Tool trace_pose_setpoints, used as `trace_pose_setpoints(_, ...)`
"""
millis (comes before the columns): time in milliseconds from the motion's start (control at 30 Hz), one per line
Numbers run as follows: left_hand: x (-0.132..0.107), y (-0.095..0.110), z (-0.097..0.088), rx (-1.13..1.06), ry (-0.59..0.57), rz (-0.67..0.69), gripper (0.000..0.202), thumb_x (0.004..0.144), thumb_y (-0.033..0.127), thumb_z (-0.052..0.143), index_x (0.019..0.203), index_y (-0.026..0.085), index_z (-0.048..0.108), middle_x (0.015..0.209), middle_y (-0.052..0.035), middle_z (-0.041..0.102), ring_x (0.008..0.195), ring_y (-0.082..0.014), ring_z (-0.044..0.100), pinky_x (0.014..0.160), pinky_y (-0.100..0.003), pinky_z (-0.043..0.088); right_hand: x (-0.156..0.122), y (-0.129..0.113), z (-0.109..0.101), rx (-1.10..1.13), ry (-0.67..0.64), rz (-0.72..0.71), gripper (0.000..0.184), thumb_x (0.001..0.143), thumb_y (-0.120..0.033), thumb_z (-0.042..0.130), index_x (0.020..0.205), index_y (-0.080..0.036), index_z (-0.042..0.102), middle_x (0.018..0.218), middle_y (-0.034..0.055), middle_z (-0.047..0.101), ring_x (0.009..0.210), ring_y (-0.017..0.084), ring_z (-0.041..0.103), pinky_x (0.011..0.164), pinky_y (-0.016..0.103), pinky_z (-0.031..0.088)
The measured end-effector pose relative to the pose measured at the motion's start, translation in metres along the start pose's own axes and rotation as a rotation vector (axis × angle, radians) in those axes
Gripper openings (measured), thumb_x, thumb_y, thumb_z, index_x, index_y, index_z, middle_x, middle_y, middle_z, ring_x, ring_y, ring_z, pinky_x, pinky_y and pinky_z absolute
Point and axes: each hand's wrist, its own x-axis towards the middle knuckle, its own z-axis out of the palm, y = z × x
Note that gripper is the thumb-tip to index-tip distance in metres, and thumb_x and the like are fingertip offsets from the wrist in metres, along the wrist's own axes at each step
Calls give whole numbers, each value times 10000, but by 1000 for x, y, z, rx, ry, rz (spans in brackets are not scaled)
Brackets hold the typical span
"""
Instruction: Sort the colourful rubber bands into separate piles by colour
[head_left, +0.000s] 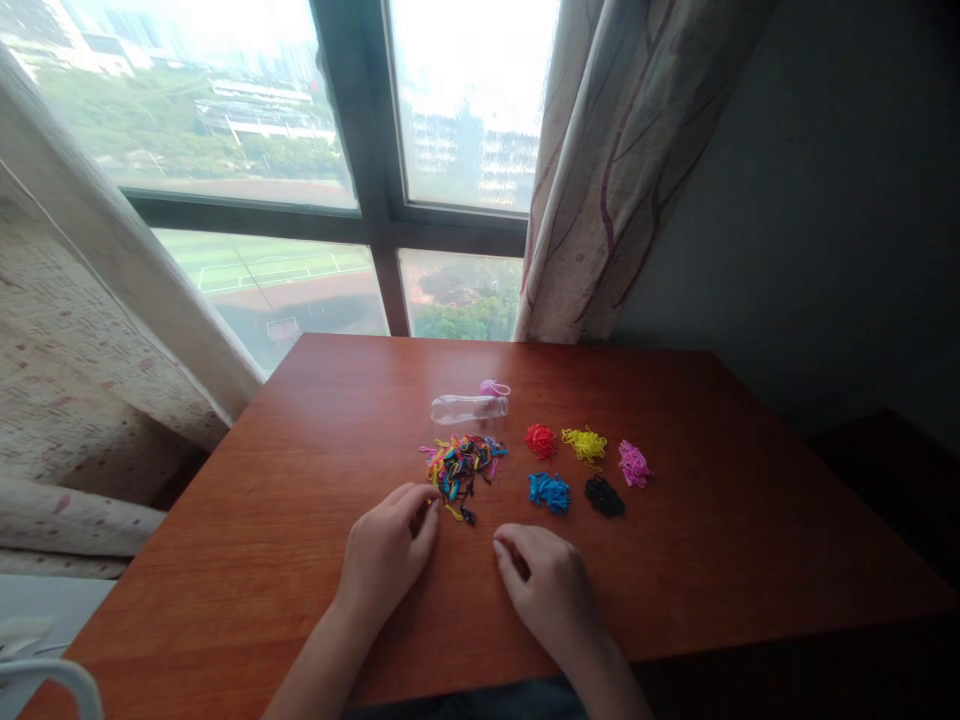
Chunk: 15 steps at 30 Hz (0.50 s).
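Note:
My left hand [390, 540] is at the near left edge of a mixed heap of small coloured rubber bands [461, 462]. Its thumb and forefinger come together there; whatever they may pinch is too small to make out. To the right of the heap's near end, my right hand [546, 582] rests low over the table with thumb and fingertips closed; anything between them is hidden. Sorted by colour, red bands [540, 440], yellow bands [585, 445], pink bands [635, 464], blue bands [550, 492] and black bands [604, 496] lie in separate piles beyond my right hand.
Behind the mixed heap, a clear bottle-shaped container [469, 408] lies on its side, with a pink cap [491, 388] beside its mouth. The brown wooden table [247, 530] reaches back to a window [457, 230] between curtains [592, 170]. A white curved object [60, 672] sits at lower left.

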Motion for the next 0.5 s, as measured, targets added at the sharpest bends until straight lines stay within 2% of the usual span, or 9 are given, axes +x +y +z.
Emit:
trace_pose_setpoints(100,0,0,0,2,0,-15,173,903,248,488,923,227,659,853,0,699,720,-155,634,663,-259,448,8,-10,7,-22,-69,-24,172,903,-144,514,893,-233,661,827,9,714,770,166,657,712,240,430)
trace_pose_setpoints(333,-1,1,1,43,-53,17,200,921,297,484,988,240,663,909,-11,706,780,-173,656,671,-266,455,23,-13,17,-92,-59,13,259,904,-148,523,1108,-232,659,914,27,734,804,180,673,710,251,436)
trace_pose_setpoints(500,-2,3,1,72,-72,40,190,927,297,481,984,252,658,911,-3,704,801,-174,661,666,-264,444,21,-12,17,-90,-20,14,243,897,-140,524,1066,-232,673,902,26,730,796,181,667,704,252,432)
